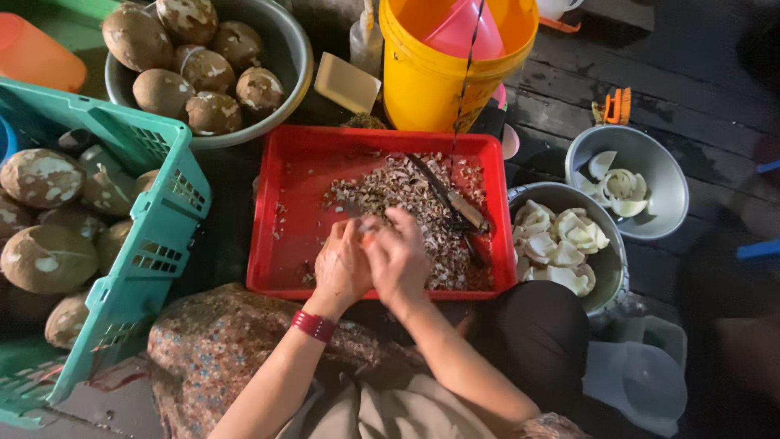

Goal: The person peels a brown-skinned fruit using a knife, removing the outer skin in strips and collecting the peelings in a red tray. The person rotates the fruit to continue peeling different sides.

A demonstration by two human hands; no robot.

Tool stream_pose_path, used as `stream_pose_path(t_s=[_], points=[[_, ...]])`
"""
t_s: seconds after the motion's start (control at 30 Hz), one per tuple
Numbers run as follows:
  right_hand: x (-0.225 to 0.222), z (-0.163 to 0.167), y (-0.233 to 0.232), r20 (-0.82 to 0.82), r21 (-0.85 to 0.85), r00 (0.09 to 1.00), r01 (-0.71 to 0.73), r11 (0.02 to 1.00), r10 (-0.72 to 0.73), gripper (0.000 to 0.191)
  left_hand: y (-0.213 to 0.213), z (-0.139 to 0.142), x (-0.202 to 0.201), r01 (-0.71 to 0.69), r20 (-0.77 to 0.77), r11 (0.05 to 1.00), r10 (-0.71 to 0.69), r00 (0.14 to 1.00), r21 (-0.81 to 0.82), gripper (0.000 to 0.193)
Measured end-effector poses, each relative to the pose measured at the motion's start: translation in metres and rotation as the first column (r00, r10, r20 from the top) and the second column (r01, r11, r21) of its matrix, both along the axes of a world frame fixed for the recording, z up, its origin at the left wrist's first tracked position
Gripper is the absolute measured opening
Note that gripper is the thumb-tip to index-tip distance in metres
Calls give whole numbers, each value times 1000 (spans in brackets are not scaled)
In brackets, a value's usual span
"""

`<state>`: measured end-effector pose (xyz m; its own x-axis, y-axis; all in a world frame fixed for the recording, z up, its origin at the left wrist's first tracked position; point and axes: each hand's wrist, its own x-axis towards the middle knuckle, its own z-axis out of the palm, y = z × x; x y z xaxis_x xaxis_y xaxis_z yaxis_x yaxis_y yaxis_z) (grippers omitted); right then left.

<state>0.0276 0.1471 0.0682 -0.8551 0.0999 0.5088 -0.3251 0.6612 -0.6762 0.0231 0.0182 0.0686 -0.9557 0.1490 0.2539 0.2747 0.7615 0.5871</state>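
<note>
My left hand [341, 267], with a red band at the wrist, and my right hand [400, 258] are pressed together over the front of a red plastic tray [284, 244]. Both curl around a small piece [367, 240] held between them. Only an orange-tinted bit of it shows, and the fingers hide the rest. Brown peel shavings [390, 191] lie heaped in the tray just beyond my hands. A knife [455, 205] rests on the shavings to the right of my hands, touched by neither.
A metal bowl [611, 268] of white peeled pieces sits right of the tray, another bowl [662, 183] behind it. A large metal bowl [294, 57] and a teal crate [162, 219] hold brown coconuts. A yellow bucket [431, 81] stands behind the tray, a clear tub [642, 378] at lower right.
</note>
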Motion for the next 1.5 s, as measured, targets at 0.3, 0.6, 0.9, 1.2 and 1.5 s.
stream_pose_path(t_s=[0.3, 0.6, 0.9, 1.2, 1.5], points=[[9, -5, 2, -5, 157, 996, -92, 983, 94, 32, 7, 14, 3, 27, -37, 999, -26, 999, 22, 51], [-36, -68, 32, 313, -839, 811, -7, 544, 494, 32, 9, 39, 7, -55, 15, 991, 57, 998, -119, 78], [-6, -8, 4, 218, -301, 975, 34, 953, 34, 30, 5, 23, -1, -78, 168, 997, 76, 983, 7, 63], [-3, -7, 7, 24, -29, 999, -38, 999, 39, 26, 5, 18, -1, -40, 158, 999, 41, 987, -5, 74], [5, -22, 7, -47, 136, 993, -102, 985, 109, 22, 4, 16, 1, 12, 76, 1000, -12, 997, -9, 68]])
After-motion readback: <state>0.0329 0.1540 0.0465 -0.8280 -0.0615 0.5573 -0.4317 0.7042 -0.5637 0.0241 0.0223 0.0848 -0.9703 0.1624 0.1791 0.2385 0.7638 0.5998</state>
